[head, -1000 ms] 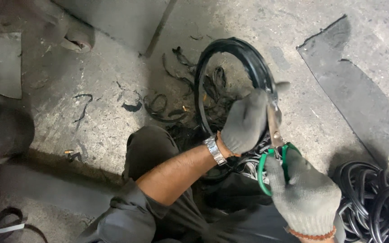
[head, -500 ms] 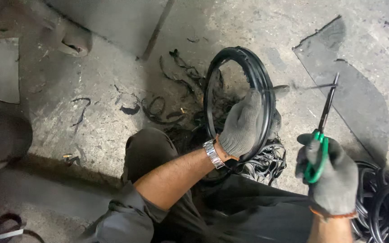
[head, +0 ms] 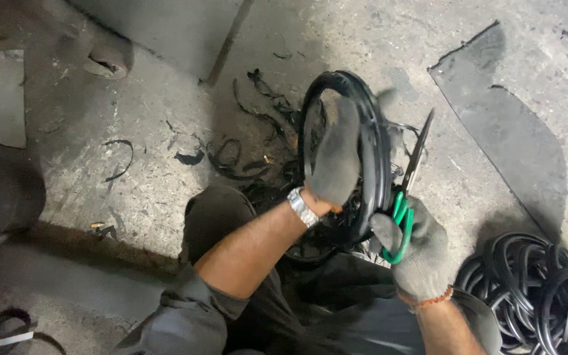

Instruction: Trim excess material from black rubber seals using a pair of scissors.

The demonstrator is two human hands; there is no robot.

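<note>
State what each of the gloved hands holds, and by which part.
The left hand grips the black rubber ring by its rim. The right hand holds the scissors by their green handles.

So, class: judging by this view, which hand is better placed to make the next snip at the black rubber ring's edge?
Right. The right hand already holds the green-handled scissors, blades beside the black rubber ring; the left hand is busy gripping that ring.

No packages, labels, signs or screens show anywhere in this view of the workshop's grey concrete floor.
</note>
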